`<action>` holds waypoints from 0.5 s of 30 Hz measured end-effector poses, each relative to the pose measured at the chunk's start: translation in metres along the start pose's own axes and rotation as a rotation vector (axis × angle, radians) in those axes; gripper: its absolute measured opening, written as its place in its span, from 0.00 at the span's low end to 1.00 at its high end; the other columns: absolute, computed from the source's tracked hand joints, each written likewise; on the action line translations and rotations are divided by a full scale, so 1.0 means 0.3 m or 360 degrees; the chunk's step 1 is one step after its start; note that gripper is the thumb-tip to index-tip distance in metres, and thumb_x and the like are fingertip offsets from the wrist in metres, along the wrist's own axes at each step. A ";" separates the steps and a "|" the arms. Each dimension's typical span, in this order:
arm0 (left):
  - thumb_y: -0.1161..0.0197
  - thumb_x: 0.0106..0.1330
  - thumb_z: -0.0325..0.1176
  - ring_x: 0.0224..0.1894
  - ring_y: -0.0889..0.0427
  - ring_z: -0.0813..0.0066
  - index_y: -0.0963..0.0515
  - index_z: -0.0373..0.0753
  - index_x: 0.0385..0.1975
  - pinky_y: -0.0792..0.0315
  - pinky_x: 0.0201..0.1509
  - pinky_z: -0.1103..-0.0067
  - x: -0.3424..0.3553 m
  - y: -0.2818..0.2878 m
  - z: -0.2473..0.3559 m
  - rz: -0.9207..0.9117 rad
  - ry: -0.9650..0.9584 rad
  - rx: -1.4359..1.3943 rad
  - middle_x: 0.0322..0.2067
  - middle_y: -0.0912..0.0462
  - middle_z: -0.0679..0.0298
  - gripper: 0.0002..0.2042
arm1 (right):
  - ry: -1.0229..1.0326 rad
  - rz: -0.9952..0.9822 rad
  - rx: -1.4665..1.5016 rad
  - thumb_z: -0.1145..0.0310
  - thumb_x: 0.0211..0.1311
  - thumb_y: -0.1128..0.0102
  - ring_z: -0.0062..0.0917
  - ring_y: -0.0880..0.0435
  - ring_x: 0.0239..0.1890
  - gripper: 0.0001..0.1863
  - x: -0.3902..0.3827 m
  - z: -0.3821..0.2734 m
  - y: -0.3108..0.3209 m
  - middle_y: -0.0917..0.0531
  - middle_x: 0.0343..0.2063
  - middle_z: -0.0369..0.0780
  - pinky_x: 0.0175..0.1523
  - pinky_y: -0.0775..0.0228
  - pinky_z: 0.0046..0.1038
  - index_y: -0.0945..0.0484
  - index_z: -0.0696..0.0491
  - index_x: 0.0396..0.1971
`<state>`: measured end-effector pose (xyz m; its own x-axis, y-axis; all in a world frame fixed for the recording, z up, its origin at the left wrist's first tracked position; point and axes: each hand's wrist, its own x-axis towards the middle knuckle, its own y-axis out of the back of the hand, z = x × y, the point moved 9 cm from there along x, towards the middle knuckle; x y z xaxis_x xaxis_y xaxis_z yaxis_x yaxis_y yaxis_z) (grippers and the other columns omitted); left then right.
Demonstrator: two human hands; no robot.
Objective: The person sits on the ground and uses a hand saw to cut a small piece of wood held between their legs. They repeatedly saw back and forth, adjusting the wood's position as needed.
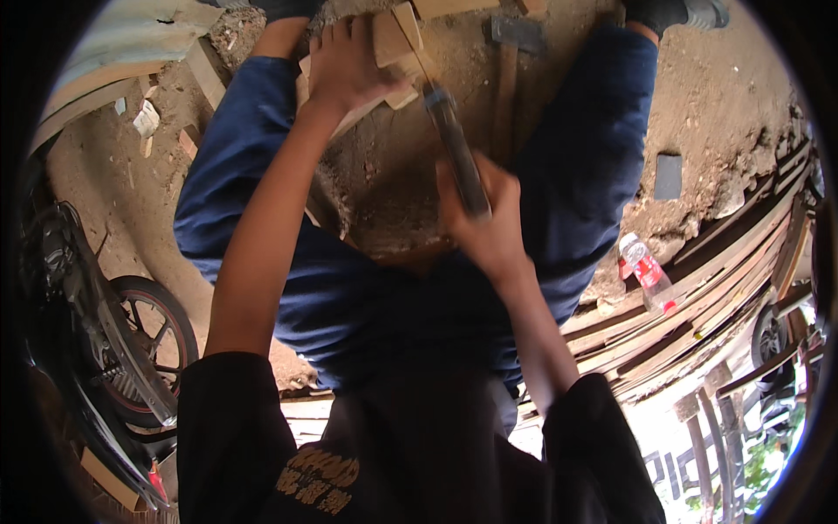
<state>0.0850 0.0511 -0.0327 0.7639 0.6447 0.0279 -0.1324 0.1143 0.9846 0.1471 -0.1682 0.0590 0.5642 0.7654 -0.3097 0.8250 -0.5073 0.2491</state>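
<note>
My left hand (343, 70) lies with its fingers spread flat on a light wooden block (391, 39), between my feet at the top of the view. My right hand (483, 205) is closed round the lower end of a long dark-handled tool (454, 140), slightly blurred. Its narrow upper end, which looks like a thin blade seen edge-on, reaches the wood just right of my left hand. I cannot make out the tool's exact kind. To the right of it, a hammer (517, 35) with a wooden handle lies on the ground.
My legs in blue trousers (576, 148) frame the dirt ground. At the right are a dark flat rectangular piece (668, 177), a plastic bottle (648, 271) and stacked wooden strips (698, 314). A motorbike wheel (144, 349) stands at the left, near scattered wood scraps (147, 120).
</note>
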 end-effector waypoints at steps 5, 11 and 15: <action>0.22 0.40 0.53 0.64 0.33 0.50 0.37 0.38 0.66 0.38 0.66 0.57 -0.011 0.015 -0.016 -0.0044 0.0023 0.0002 0.60 0.30 0.51 0.51 | -0.0087 0.0010 0.0038 0.76 0.59 0.38 0.36 0.13 0.23 0.04 -0.140 0.052 0.034 0.22 0.16 0.48 0.29 0.28 0.35 0.22 0.61 0.28; 0.21 0.41 0.54 0.66 0.33 0.52 0.37 0.39 0.68 0.38 0.68 0.57 0.019 0.000 -0.007 -0.0117 0.0058 -0.0038 0.61 0.30 0.52 0.52 | -0.0027 -0.0055 -0.0042 0.78 0.67 0.40 0.08 0.29 0.21 0.08 -0.015 -0.003 0.012 0.28 0.15 0.30 0.24 0.38 0.22 0.24 0.59 0.26; 0.23 0.42 0.51 0.62 0.32 0.48 0.36 0.37 0.66 0.39 0.66 0.56 0.010 0.038 0.005 0.0001 0.0030 -0.0055 0.58 0.30 0.49 0.49 | 0.0071 0.0016 -0.0126 0.79 0.66 0.40 0.08 0.28 0.23 0.05 -0.162 -0.004 0.063 0.26 0.16 0.30 0.26 0.35 0.19 0.22 0.61 0.29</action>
<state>0.0868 0.0531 -0.0210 0.7519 0.6588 0.0249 -0.1549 0.1398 0.9780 0.1353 -0.2146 0.0797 0.5691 0.7780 -0.2661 0.8129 -0.4837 0.3244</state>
